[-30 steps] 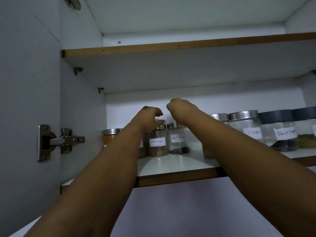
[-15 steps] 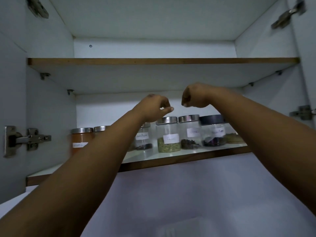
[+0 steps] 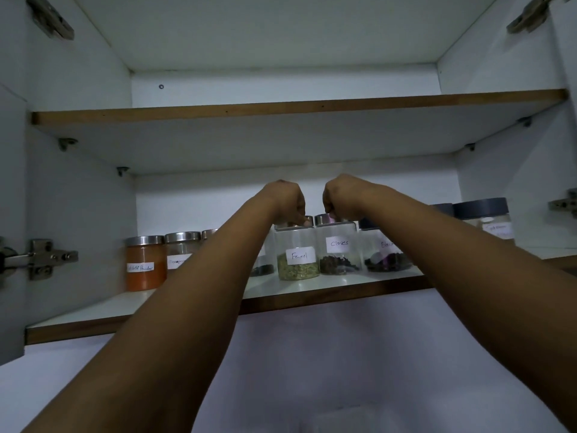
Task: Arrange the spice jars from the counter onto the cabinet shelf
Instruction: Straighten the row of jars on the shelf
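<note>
left hand (image 3: 285,200): dropped, fingers pinching Fennel jar (image 3: 298,253) lid | right hand (image 3: 340,195): dropped, pinching Cloves jar (image 3: 338,246) lid

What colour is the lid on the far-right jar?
Dark grey lid, unlike the silver ones; seen in the head view.

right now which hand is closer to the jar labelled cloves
Right. The right hand is directly above the cloves jar, fingers at its lid. The left hand is over the neighbouring fennel jar, one jar to the left.
</note>
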